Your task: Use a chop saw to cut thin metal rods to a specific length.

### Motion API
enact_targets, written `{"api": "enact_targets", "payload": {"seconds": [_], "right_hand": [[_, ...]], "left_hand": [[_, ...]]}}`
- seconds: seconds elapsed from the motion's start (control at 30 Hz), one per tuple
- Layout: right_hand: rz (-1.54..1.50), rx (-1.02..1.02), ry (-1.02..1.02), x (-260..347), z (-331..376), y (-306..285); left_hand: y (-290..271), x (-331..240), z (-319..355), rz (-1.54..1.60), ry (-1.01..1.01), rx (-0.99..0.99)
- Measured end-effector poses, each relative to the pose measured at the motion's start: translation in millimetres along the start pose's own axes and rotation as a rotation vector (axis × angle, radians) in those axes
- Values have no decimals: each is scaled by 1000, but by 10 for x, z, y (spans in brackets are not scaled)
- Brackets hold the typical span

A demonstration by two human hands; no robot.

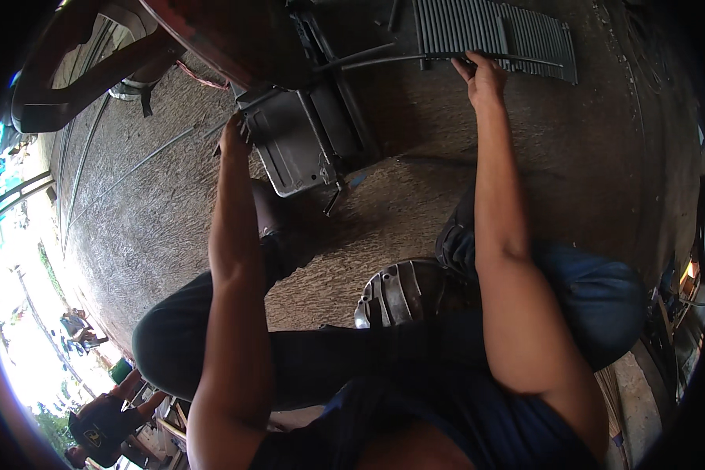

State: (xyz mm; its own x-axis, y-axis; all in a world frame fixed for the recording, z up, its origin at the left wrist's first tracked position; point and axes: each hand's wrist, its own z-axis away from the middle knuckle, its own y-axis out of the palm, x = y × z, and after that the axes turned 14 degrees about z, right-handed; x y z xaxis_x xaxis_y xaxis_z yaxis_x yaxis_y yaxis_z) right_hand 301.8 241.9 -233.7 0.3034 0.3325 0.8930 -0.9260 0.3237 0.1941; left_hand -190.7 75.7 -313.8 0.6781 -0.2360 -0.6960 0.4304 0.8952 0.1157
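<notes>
Fingers of the right hand (pixel 484 78) curl around a thin dark bent rod (pixel 415 58) at one o'clock, just before a grey ribbed metal grille (pixel 525 31) lying on the rough floor (pixel 572 157). The left hand (pixel 233 139), at eleven o'clock, grips the edge of a grey sheet-metal box panel (pixel 290 149). A round ribbed metal cover (pixel 399 294) lies by the knees.

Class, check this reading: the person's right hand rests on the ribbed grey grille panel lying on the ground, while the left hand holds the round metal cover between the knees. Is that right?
Not quite. The head view shows the left hand at the edge of the grey metal box-shaped part, not on the round metal cover, which lies untouched between the knees. The right hand does rest on the ribbed grey grille panel on the ground.
</notes>
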Motion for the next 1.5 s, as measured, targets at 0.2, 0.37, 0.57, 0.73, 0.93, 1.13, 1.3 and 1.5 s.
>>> {"api": "enact_targets", "payload": {"seconds": [0.2,0.37,0.57,0.73,0.93,1.13,1.3,1.5], "right_hand": [[-36,-51,29,-71,-44,39],[-49,-11,20,-161,20,142],[-66,-25,59,-253,75,244],[-97,-34,52,-296,58,296],[-197,-62,92,-388,72,378],[-157,-33,116,-453,-39,509],[-69,-2,91,-445,-149,582],[-32,-28,51,-457,-232,611]], "left_hand": [[-16,57,129,174,164,-70],[11,-12,204,551,118,-249],[-32,-156,171,483,-51,6],[-17,-88,155,93,-13,105],[-40,4,192,287,89,34],[140,-53,398,401,159,-208],[233,45,555,313,332,-332],[212,122,493,-184,776,-178]]}}
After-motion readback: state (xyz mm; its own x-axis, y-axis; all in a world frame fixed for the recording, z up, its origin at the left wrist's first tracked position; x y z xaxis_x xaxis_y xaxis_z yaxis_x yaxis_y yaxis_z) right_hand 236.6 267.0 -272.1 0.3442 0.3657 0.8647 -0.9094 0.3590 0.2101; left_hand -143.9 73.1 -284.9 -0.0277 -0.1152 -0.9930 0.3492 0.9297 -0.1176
